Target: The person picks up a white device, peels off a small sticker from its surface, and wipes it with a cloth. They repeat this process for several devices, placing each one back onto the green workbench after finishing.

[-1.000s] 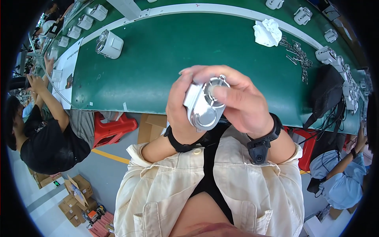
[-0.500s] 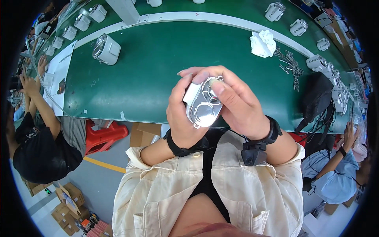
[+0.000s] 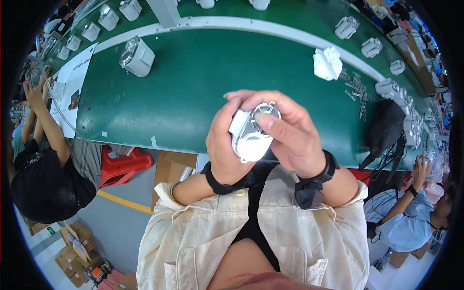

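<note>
A small white plastic housing (image 3: 251, 133) with a round face is held up in front of the person's chest, above the near edge of the green bench (image 3: 193, 87) and clear of its surface. The left hand (image 3: 224, 147) wraps its left side and back, its grip closed around the part. The right hand (image 3: 290, 135) holds the other side, grip also clamped on the part, with the thumb pressed onto the round opening at its upper end. Both wrists wear dark bands.

On the bench, well apart from the hands, a larger white unit (image 3: 137, 57) stands to the upper left, and a crumpled white cloth (image 3: 327, 63) lies to the upper right, with a scatter of small metal pieces (image 3: 356, 89) just beside it. A printed sheet (image 3: 72, 87) lies at the bench's left end. More white units (image 3: 372, 47) line the far side.
</note>
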Action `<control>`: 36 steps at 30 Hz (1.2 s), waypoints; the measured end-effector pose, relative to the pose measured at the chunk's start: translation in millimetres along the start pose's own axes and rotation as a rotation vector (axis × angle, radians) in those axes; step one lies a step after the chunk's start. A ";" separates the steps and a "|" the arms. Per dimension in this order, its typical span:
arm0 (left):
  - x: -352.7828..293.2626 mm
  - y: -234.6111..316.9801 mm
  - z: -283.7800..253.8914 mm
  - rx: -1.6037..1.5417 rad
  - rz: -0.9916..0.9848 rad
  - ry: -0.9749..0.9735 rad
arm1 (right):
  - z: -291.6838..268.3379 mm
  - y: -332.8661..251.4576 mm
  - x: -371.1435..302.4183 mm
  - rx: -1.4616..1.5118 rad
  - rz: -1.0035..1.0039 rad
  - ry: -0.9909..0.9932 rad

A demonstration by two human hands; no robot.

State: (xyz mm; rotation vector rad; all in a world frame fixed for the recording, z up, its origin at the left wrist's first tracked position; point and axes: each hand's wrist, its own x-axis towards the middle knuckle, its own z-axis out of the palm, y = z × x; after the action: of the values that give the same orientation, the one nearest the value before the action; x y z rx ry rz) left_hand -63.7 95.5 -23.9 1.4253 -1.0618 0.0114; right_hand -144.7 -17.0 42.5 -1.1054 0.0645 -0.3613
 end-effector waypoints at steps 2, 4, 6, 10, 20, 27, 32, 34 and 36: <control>0.8 -1.2 0.8 0.052 -0.044 -0.020 | -0.3 0.8 0.7 0.021 0.035 0.006; 12.2 0.0 3.1 0.016 -0.048 0.001 | -3.0 -2.5 5.2 0.101 0.125 0.039; 19.9 4.8 1.2 -0.040 -0.107 -0.007 | -10.3 -16.5 19.8 0.068 0.126 0.039; 31.5 5.4 -12.6 -0.098 -0.025 0.053 | -57.1 -61.1 79.4 -0.087 0.099 0.175; 29.6 -17.6 -38.0 -0.043 -0.053 0.117 | -289.2 -76.6 202.0 -1.082 -0.082 0.722; 31.2 -19.6 -43.0 0.021 -0.061 0.133 | -166.1 -63.0 232.6 -2.024 -0.022 0.670; 36.0 -20.8 -41.3 0.033 -0.061 0.109 | -167.7 -72.4 228.2 -1.923 0.131 0.505; 37.5 -20.7 -41.6 0.041 -0.076 0.086 | -160.8 -81.8 205.5 -1.704 -0.038 0.424; 39.4 -17.3 -46.3 0.006 -0.124 0.058 | -126.1 -84.7 180.4 -1.298 0.033 0.004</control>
State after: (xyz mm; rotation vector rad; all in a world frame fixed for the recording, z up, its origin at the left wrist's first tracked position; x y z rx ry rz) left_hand -4.3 105.7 -4.7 1.4857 -0.9251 -0.0335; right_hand -25.5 -216.4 83.0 -2.3796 0.3546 -0.2737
